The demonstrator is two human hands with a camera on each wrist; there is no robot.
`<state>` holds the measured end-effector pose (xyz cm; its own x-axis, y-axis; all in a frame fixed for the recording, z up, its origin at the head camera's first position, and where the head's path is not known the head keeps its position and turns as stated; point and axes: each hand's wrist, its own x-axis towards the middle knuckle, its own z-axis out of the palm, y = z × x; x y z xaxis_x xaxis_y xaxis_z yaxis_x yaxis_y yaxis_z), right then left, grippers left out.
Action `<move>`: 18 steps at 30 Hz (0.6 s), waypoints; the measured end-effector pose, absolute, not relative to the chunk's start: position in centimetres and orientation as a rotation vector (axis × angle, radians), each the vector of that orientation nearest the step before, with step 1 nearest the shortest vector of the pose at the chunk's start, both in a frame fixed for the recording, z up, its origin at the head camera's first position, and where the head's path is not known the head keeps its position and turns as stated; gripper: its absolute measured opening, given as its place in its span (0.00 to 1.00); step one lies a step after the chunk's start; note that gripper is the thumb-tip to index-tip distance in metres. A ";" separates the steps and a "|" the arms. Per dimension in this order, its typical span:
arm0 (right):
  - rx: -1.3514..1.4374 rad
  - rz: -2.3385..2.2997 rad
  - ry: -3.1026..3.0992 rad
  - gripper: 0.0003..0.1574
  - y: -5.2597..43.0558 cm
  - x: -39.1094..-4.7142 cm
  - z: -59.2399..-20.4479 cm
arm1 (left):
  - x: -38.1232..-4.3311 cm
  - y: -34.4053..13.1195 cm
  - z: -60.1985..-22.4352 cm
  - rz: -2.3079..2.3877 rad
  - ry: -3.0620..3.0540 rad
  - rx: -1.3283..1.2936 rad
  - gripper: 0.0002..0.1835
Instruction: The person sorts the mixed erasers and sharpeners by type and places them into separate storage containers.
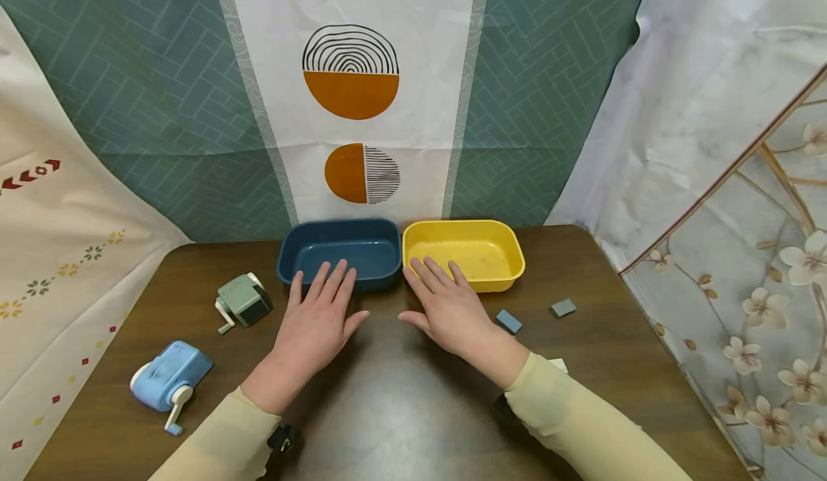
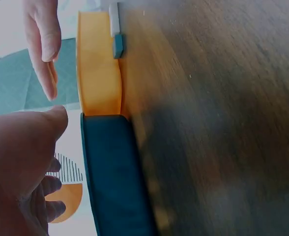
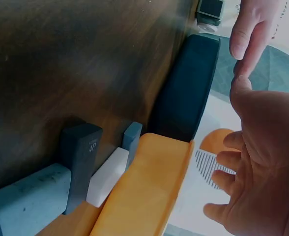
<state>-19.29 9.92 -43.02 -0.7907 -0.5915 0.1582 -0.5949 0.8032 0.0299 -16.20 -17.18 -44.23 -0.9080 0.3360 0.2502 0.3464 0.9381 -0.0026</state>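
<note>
My left hand [image 1: 314, 321], palm down with fingers straight, hovers over the near edge of the dark blue tray [image 1: 284, 260]. Opposite it, my right hand [image 1: 452, 309] spreads its fingers at the near left corner of the yellow tray [image 1: 520, 265]. Neither holds anything. The left wrist view has the left thumb [image 2: 56, 120] raised above tray level, apart from the table. Right of my right hand lie a blue-grey block [image 1: 508, 321] and a grey block [image 1: 563, 308], both eraser-like. A white block [image 1: 558, 365] is partly hidden by the right sleeve.
A green crank pencil sharpener [image 1: 244, 300] and a blue one [image 1: 171, 377] stand on the left of the brown table [image 1: 400, 409]. In the right wrist view, a dark marked block [image 3: 80, 162] and a light teal block [image 3: 31, 201] appear. Patterned cloth hangs behind.
</note>
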 end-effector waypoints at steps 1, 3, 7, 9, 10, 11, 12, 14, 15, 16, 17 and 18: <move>0.940 0.032 -2.830 0.51 9.8 -19.3 -43.1 | -16.3 -17.2 -44.3 -0.062 -2.849 -0.509 0.43; 0.943 0.028 -2.832 0.52 9.7 -19.4 -43.1 | -16.4 -17.3 -44.4 -0.060 -2.855 -0.508 0.43; 0.952 0.026 -2.826 0.52 9.4 -19.8 -43.3 | -16.8 -17.5 -44.8 -0.060 -2.874 -0.500 0.43; 0.959 0.030 -2.821 0.52 9.2 -19.9 -43.4 | -17.0 -17.6 -45.0 -0.060 -2.888 -0.492 0.43; 0.962 0.029 -2.819 0.51 9.2 -20.0 -43.4 | -17.1 -17.6 -45.1 -0.057 -2.895 -0.487 0.43; 0.967 0.030 -2.819 0.51 9.1 -20.1 -43.5 | -17.2 -17.7 -45.2 -0.057 -2.902 -0.481 0.44; 0.972 0.028 -2.821 0.51 9.0 -20.2 -43.6 | -17.3 -17.7 -45.2 -0.055 -2.910 -0.475 0.44; 0.979 0.023 -2.821 0.51 8.8 -20.4 -43.6 | -17.3 -17.9 -45.3 -0.049 -2.917 -0.465 0.44; 0.982 0.018 -2.823 0.51 8.7 -20.5 -43.6 | -17.3 -17.9 -45.3 -0.047 -2.919 -0.461 0.44; 0.984 0.019 -2.823 0.51 8.6 -20.5 -43.6 | -17.3 -18.0 -45.3 -0.045 -2.921 -0.457 0.44; 0.985 0.019 -2.824 0.51 8.4 -20.6 -43.6 | -17.3 -18.1 -45.3 -0.046 -2.923 -0.454 0.44; 0.983 0.017 -2.827 0.51 8.3 -20.6 -43.6 | -17.4 -18.1 -45.2 -0.044 -2.925 -0.452 0.44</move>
<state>-20.62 8.34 -43.57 -0.7742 -0.6164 0.1435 -0.6181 0.7852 0.0382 -17.35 -18.09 -45.23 -0.9372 0.2967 0.1833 0.3021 0.9533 0.0014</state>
